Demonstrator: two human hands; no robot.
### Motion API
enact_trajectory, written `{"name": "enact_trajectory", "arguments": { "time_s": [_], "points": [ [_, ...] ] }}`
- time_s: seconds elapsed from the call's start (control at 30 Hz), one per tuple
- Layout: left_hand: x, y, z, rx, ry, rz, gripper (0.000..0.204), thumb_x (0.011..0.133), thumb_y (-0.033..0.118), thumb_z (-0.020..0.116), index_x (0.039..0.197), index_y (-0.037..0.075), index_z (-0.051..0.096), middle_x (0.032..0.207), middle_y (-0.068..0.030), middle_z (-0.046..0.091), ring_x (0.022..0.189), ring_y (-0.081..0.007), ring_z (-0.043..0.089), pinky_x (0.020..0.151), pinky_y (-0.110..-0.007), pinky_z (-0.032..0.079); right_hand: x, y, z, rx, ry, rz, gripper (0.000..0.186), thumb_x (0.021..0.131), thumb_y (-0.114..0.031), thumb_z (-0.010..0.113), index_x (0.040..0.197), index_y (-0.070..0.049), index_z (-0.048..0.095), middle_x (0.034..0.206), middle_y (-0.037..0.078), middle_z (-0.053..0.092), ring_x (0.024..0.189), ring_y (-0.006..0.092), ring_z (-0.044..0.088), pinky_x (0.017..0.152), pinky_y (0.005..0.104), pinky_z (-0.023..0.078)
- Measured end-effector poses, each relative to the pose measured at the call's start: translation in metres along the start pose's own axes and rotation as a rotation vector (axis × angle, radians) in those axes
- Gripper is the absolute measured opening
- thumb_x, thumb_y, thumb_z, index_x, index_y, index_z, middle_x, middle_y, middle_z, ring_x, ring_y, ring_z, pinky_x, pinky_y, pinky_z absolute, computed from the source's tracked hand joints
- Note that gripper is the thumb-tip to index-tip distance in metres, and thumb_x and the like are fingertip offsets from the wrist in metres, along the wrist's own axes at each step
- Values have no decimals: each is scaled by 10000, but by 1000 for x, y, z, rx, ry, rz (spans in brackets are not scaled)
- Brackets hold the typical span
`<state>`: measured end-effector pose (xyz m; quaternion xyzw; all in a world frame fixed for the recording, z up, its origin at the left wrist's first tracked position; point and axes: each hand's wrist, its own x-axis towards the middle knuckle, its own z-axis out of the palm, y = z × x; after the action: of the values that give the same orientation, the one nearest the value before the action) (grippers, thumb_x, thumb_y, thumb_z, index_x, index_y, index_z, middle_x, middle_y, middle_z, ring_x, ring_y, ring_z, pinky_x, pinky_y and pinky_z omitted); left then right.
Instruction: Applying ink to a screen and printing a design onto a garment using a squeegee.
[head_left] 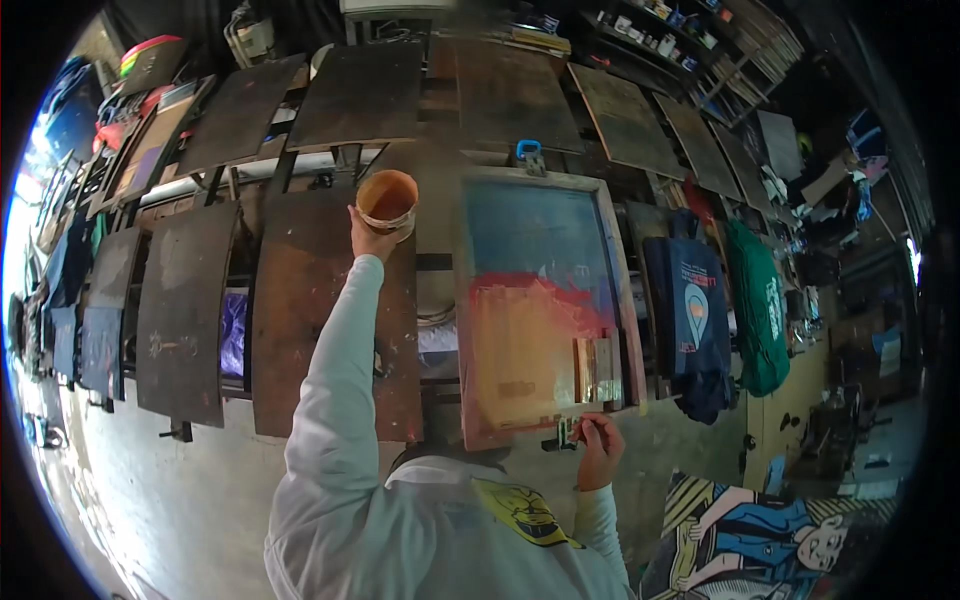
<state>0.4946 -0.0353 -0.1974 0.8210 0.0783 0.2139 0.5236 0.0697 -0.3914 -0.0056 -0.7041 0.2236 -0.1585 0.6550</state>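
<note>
My left hand (pixel 372 238) holds a cup (pixel 386 198) with orange-brown on its inside, raised over a dark board (pixel 300 320). To its right is a wooden-framed screen (pixel 630 350), blue at the top and red and yellow-orange lower down, with a blue-handled clamp (pixel 531 157) at its top. A squeegee-like bar (pixel 593 368) lies on the screen's lower right. My right hand (pixel 600 448) is closed at the screen's lower edge, fingertips on a small metal piece (pixel 566 431) that I cannot clearly make out.
Rows of dark boards (pixel 180 310) surround me. A navy printed garment (pixel 690 310) and a green one (pixel 755 305) drape over boards at the right. Shelves with containers (pixel 650 40) stand at the back. A painted comic-style panel (pixel 750 540) sits at the lower right above the concrete floor (pixel 200 480).
</note>
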Motion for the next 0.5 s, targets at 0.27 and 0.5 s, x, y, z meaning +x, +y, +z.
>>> {"name": "enact_trajectory", "arguments": {
  "time_s": [0.27,0.5],
  "points": [
    [-37,86,-28,-81,-50,-95,950,564,313,936,1366,81,485,1263,-147,638,1170,-312,620,1021,-405,487,-7,3,-3,29,50,34,108,957,-19,568,1015,32,643,834,80,650,706,134,595,673,277,519],
    [-129,143,-62,-47,-101,186,957,573,272,915,1383,22,468,1330,-191,577,1236,-365,556,1052,-415,458,8,-6,24,63,-294,39,157,967,-66,611,1097,20,630,869,54,660,744,110,614,682,239,508]
  ]
}}
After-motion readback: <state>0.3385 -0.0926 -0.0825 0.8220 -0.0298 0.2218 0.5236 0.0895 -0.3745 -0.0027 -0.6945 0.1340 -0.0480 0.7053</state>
